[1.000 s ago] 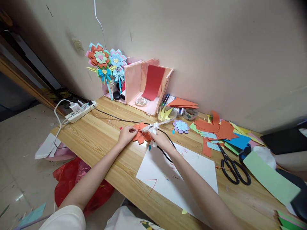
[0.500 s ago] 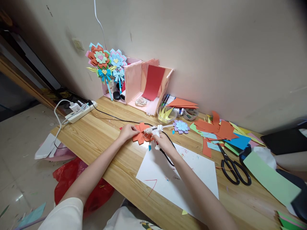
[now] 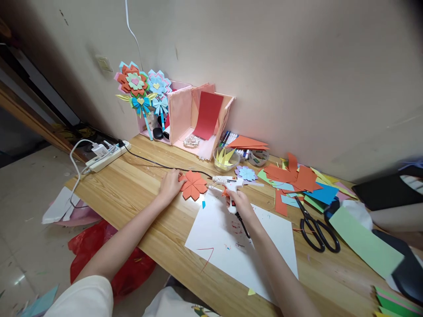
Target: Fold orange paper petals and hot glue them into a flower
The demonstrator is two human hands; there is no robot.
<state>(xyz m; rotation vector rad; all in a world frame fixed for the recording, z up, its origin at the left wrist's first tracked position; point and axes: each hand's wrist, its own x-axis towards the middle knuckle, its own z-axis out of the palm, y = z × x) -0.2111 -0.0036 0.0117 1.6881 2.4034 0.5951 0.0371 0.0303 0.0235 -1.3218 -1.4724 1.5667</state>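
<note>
An orange paper flower (image 3: 193,185) lies flat on the wooden table, with the fingers of my left hand (image 3: 171,185) pinching its left edge. My right hand (image 3: 240,204) is wrapped round the grip of a white glue gun (image 3: 233,183), whose nozzle points left, just right of the flower and apart from it. Behind the gun lies a smaller blue and purple paper flower (image 3: 246,173). A white sheet (image 3: 211,229) with red marks is under my right hand. A small blue scrap (image 3: 203,204) rests near the sheet's upper left corner.
Black scissors (image 3: 317,229) and coloured paper scraps (image 3: 297,176) are at the right. A pink box (image 3: 180,116), finished paper flowers (image 3: 135,81) and a clear bowl (image 3: 226,160) stand at the back. The gun's black cord crosses towards a power strip (image 3: 107,157) at the left.
My right hand has moved the glue gun rightwards off the orange flower, which now shows whole. My left hand has shifted slightly left, still at its edge. The view has shifted a little.
</note>
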